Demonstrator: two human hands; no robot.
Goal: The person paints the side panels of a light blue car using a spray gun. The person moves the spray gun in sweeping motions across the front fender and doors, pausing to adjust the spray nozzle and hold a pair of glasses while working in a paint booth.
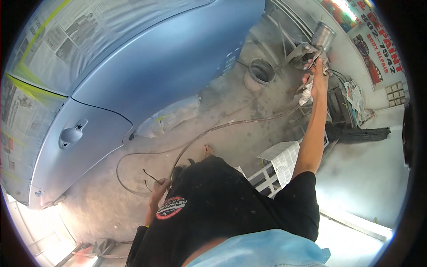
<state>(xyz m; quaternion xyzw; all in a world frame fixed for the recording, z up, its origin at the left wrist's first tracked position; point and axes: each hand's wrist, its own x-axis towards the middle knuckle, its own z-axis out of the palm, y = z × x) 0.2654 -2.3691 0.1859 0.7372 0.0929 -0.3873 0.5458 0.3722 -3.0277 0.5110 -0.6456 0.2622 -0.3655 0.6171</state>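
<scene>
Out to the upper right, my right hand [319, 76] is closed around the handle of a paint spray gun [314, 52]. The gun carries a metal cup [324, 35] on top, and crumpled white wrapping [306, 92] shows below the grip. Beside my black shirt, my left hand [160, 189] is closed on what looks like a pair of glasses [152, 176], whose thin dark arms stick out. An air hose [213, 128] runs from below the gun across the floor and passes close to my left hand. The blue car panel [178, 58] stands on the left, apart from both hands.
Newspaper masking [66, 35] with yellow-green tape covers neighbouring car parts. A door handle [73, 134] sits on the panel. A grey bucket [259, 73] stands on the floor. A newspaper-draped white frame [282, 164] and a dark bar [358, 134] are at the right.
</scene>
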